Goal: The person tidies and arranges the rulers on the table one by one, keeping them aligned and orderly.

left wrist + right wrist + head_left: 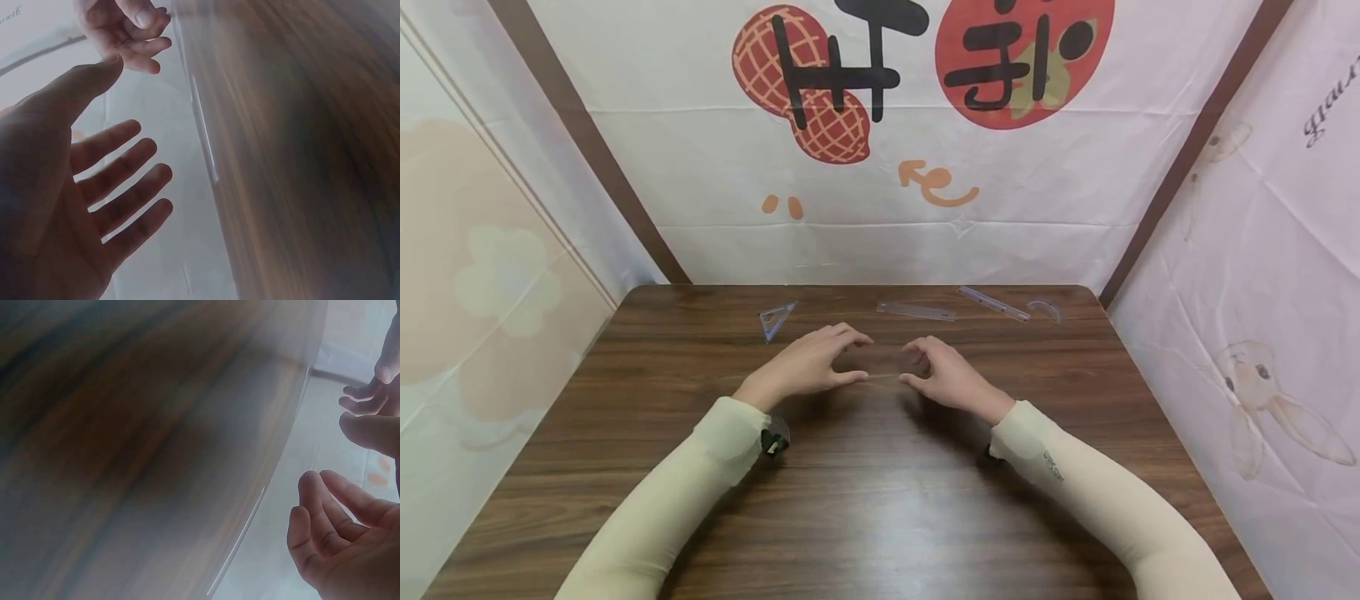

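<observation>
My left hand (808, 360) hovers over the middle of the table, its fingers spread and loosely bent, holding nothing. Facing it across a small gap is my right hand (953, 375), fingers more curved but relaxed, also with nothing in it. Beyond the left hand lies a clear set square (777, 320) with a bluish edge. Past the right hand lie a clear ruler (916, 312), a second bluish ruler (994, 303) set at a slant, and a small clear protractor (1046, 312). In the left wrist view the fingers (134, 181) are apart and touch nothing.
The brown wood-grain table (880, 500) reaches back to a white printed cloth (887, 250). Another cloth wall (1247, 333) with a rabbit print stands at the right, and a flower-printed one (497, 292) at the left.
</observation>
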Tool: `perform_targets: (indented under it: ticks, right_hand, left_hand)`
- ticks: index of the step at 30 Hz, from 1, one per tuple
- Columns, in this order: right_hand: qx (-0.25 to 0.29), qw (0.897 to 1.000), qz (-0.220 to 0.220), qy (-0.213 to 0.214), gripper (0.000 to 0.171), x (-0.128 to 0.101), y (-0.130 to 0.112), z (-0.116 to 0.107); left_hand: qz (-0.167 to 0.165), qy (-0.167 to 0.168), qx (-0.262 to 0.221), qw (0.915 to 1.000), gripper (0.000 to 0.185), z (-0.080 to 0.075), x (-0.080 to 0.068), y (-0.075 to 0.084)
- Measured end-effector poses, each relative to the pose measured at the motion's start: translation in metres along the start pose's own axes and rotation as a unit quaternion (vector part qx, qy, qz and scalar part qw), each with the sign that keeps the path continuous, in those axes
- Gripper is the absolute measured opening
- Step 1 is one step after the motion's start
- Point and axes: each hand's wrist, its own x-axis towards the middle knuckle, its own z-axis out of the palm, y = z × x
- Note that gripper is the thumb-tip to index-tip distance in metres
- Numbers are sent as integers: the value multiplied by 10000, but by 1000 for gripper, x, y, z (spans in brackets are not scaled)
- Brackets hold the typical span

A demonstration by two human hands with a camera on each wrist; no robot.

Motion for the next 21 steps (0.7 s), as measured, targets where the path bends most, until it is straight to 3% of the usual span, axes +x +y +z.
perform_targets:
  ticks: [12, 21]
  right_hand:
    - [10, 9979, 519, 376, 48, -21, 38, -33]
    - [-32, 9945, 761, 720, 49, -34, 69, -52]
  left_hand:
    - [199, -141, -108, 9996, 62, 19, 61, 12]
    - [2, -234, -316, 9992, 63, 32, 95, 21]
